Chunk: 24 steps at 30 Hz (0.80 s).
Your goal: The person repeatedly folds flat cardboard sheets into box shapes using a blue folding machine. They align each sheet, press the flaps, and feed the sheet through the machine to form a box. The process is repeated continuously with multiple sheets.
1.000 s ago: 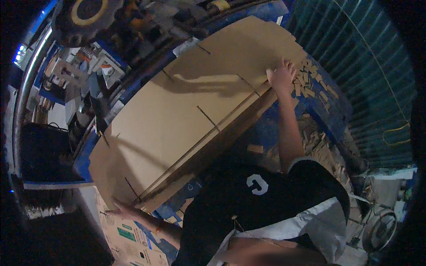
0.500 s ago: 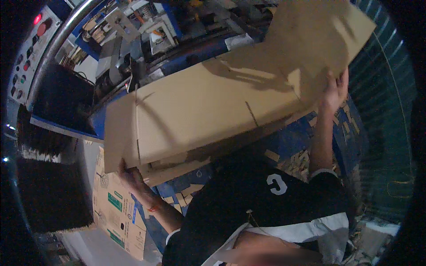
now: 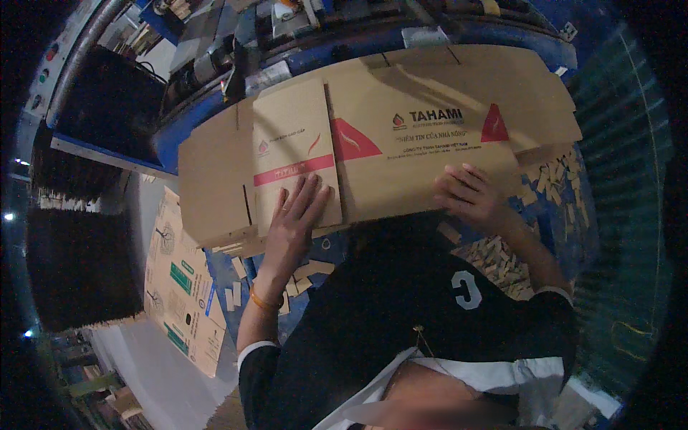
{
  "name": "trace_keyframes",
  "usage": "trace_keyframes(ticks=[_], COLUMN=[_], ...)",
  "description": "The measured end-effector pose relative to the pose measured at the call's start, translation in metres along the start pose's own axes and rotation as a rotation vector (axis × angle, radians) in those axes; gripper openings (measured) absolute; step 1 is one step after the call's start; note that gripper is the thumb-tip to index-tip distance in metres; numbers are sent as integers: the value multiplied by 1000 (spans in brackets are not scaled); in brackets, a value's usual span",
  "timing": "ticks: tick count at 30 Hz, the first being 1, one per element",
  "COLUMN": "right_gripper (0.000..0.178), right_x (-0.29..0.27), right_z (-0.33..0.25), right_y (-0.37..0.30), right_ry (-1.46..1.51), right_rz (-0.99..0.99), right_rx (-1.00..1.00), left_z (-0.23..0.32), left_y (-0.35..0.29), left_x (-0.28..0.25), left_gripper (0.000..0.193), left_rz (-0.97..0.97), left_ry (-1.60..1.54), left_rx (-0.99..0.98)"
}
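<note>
Spread across the blue work surface in front of me is a brown cardboard sheet [image 3: 213, 165] with slits along its edges. On top of it lies a folded carton panel [image 3: 387, 172] with red shapes and dark print, and a narrower end panel [image 3: 290, 118] with a red band covers its left part. My left hand [image 3: 299, 208] rests open on the lower edge of the narrow panel, fingers stretched out. My right hand [image 3: 474, 197] lies open, palm down, on the lower right of the wide printed panel. Neither hand grips the cardboard.
Beyond the cardboard runs a blue machine [image 3: 301, 82]. A control panel with buttons [image 3: 44, 75] is at the far left. Small cardboard offcuts [image 3: 494, 265] litter the surface near me. A printed carton sheet [image 3: 183, 279] leans at the left, beside a dark stack [image 3: 79, 265]. Green corrugated wall [image 3: 627, 215] stands right.
The plain sheet I held by both ends now lies lower, with printed panels folded face up on top. Both hands have let go of its ends and moved inward onto the printed panels.
</note>
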State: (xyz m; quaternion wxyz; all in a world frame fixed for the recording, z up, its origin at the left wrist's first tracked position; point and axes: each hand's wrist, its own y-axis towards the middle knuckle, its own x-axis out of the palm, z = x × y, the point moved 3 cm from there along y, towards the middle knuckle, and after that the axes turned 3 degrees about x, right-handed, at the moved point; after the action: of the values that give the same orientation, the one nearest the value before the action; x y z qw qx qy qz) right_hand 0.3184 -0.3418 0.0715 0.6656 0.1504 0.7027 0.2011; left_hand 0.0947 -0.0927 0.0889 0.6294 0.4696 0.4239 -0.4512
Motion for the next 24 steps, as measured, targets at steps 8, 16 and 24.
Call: trace_keyframes(ticks=[8,16,24], right_gripper=[27,37,46], right_x=[1,46,91], right_z=[23,122,182], right_y=[17,117,190], right_ry=[-162,-144,103], right_rz=[-38,18,-181], right_rx=[-101,-167,778], left_z=[-13,-115,-151], left_y=[13,106,189], left_x=[-8,-19,-9], left_gripper=[57,47,71], left_rz=[135,512,382], left_ry=[-13,4,324], left_rx=[64,33,-358])
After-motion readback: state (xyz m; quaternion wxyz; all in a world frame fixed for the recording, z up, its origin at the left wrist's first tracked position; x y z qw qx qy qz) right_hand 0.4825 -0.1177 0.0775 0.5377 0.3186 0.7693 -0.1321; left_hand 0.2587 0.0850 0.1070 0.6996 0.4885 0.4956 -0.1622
